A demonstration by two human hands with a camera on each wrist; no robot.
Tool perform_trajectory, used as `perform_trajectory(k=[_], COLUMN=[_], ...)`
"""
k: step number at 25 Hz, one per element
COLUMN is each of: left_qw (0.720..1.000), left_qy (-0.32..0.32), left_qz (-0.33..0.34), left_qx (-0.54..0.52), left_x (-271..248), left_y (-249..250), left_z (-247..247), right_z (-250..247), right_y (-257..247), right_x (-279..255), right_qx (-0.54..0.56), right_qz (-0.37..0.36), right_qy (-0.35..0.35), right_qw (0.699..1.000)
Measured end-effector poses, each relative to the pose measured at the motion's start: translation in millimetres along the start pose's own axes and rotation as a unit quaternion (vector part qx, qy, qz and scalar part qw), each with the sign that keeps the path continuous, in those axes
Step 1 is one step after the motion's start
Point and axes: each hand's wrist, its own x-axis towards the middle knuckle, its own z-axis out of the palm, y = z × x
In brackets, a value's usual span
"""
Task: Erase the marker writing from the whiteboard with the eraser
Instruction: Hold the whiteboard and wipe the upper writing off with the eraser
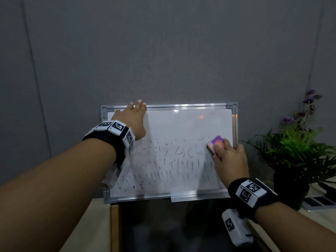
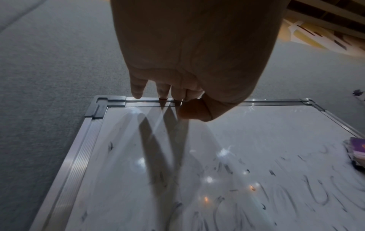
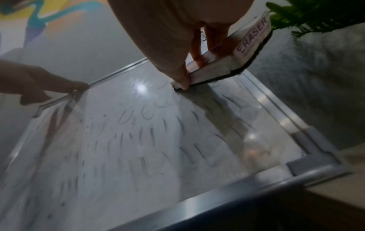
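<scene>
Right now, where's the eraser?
In the head view, the eraser is gripped by the right hand, pressed against the whiteboard near its right edge.

Office nook: grey partition wall (image 1: 163, 51); potted plant (image 1: 298, 148).

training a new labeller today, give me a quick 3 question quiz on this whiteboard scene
1. True or false: the whiteboard is already wiped clean.
2. Which hand holds the eraser? A) left hand B) right hand
3. Fill in: the left hand rests on the board's ___ edge.

Key:
1. False; smeared marker strokes still cover the middle and lower board.
2. B; it presses the eraser to the board near the right side.
3. Top, near the left corner.
</scene>
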Motion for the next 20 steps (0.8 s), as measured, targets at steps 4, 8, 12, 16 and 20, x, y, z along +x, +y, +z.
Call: perform_trajectory(k=[4,8,12,16,20], left_qw=[1.000,1.000,1.000,1.000,1.000], left_qy=[0.000,0.000,-0.005,-0.004,-0.008], left_qz=[0.001,-0.001,-0.001,-0.001,-0.002], left_qx=[0.000,0.001,0.000,-0.002,-0.004], left_x=[1,0,0,0,1], left_y=[1,1,1,1,1], left_z=[1,0,-1,-1,-1], right_z=[-4,-5,-1,-4,-4], right_y=[-1,-16,-8,-7,-27], right_x=[13,15,2,15,21], right_qx=[0.033,0.018,0.017,0.040,0.039], right_qz=[0.039,0.001,-0.002,0.038,0.017], right_qy=[0.023,0.003,-0.019,-0.002,-0.014], right_qw=[0.998,1.000,1.000,0.998,0.999])
